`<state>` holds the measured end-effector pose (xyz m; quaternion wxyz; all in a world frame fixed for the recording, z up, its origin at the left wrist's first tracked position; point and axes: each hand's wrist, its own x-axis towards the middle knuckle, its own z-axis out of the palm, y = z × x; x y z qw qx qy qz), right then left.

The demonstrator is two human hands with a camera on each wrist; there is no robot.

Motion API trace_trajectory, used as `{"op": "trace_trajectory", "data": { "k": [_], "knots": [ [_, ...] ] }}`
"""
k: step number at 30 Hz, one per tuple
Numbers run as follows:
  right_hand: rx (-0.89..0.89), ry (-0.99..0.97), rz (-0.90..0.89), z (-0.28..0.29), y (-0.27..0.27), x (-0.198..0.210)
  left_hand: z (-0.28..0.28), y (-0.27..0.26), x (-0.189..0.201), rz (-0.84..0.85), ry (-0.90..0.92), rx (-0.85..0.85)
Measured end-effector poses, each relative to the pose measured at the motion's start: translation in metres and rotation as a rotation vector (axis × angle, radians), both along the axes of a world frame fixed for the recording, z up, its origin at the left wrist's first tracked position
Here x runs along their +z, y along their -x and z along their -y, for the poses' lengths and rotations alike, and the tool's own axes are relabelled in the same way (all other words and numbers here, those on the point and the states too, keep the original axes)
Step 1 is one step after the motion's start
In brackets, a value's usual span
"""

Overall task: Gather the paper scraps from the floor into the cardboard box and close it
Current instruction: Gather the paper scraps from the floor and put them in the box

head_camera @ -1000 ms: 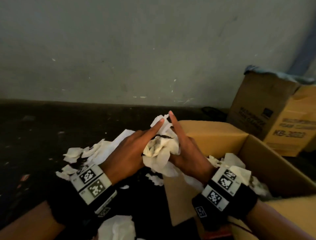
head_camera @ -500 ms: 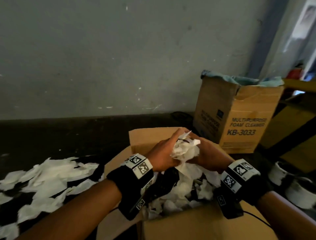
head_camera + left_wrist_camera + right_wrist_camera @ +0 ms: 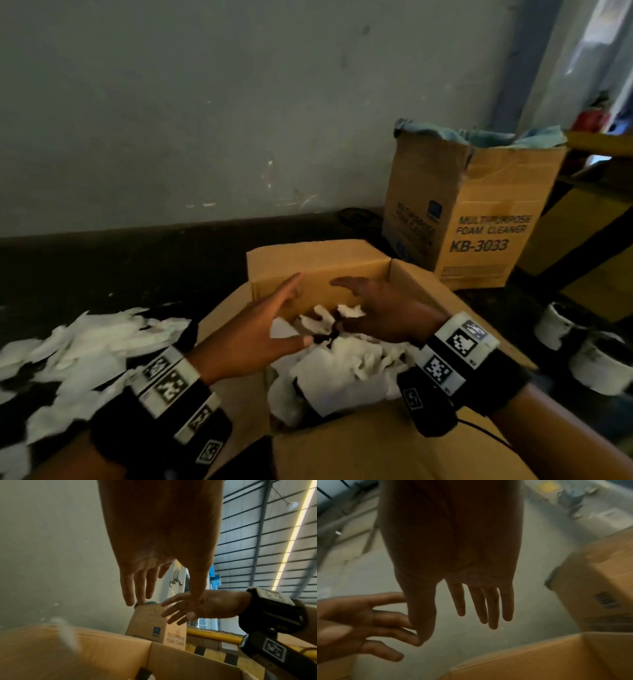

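Note:
An open cardboard box [image 3: 318,270] sits low in the head view with crumpled white paper scraps [image 3: 339,366] piled inside. My left hand [image 3: 274,318] and right hand [image 3: 373,308] hover over the box, fingers spread and straight, holding nothing. A small scrap [image 3: 349,310] falls between them. More white scraps [image 3: 92,349] lie on the dark floor at the left. The left wrist view shows my left hand [image 3: 137,588], my right hand [image 3: 181,609] and a blurred falling scrap [image 3: 67,634] above the box [image 3: 85,655]. Both palms show empty in the right wrist view, right hand [image 3: 479,608], left hand [image 3: 368,624].
A taller carton marked KB-3033 [image 3: 479,219], with blue cloth on top, stands behind the box at the right. White round containers [image 3: 582,346] sit on the floor further right. A grey wall [image 3: 205,120] runs along the back.
Both hands carried a wad of scraps from the floor to over the box, then spread apart and let it drop in. The view has turned right toward the box.

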<state>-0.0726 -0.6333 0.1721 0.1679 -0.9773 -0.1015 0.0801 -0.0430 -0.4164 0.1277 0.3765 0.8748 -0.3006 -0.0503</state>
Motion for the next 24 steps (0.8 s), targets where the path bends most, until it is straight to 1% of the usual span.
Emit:
{"op": "trace_trajectory", "data": {
  "k": [2, 4, 7, 9, 11, 13, 15, 16, 17, 19, 20, 22, 24],
  "knots": [
    [0.117, -0.033, -0.014, -0.041, 0.003, 0.006, -0.038, 0.012, -0.007, -0.045, 0.091, 0.099],
    [0.211, -0.060, 0.002, -0.081, 0.002, 0.010, -0.075, 0.022, -0.009, -0.052, 0.156, 0.167],
    [0.380, -0.072, 0.019, -0.159, 0.008, 0.010, -0.148, 0.040, -0.022, 0.041, 0.228, 0.322],
    [0.451, -0.048, 0.052, -0.203, 0.017, 0.007, -0.189, 0.045, -0.035, 0.062, 0.219, 0.420],
    [0.524, -0.045, 0.035, -0.249, 0.024, -0.007, -0.228, 0.052, -0.053, 0.003, 0.175, 0.489],
    [0.581, -0.037, -0.014, -0.287, 0.023, -0.032, -0.262, 0.059, -0.081, -0.036, 0.132, 0.475],
    [0.580, 0.005, -0.110, -0.319, 0.022, -0.065, -0.298, 0.066, -0.120, -0.111, 0.053, 0.416],
    [0.571, 0.046, -0.160, -0.326, 0.021, -0.083, -0.313, 0.066, -0.141, -0.134, -0.019, 0.388],
    [0.568, 0.114, -0.220, -0.335, 0.021, -0.102, -0.332, 0.067, -0.161, -0.163, -0.126, 0.366],
    [0.578, 0.287, -0.300, -0.336, 0.024, -0.139, -0.357, 0.069, -0.184, -0.264, -0.440, 0.374],
    [0.567, 0.374, -0.318, -0.335, 0.028, -0.157, -0.366, 0.072, -0.190, -0.323, -0.541, 0.363],
    [0.520, 0.501, -0.314, -0.329, 0.035, -0.187, -0.374, 0.077, -0.195, -0.392, -0.617, 0.321],
    [0.452, 0.556, -0.306, -0.323, 0.043, -0.206, -0.373, 0.079, -0.200, -0.421, -0.625, 0.293]
  ]
}}
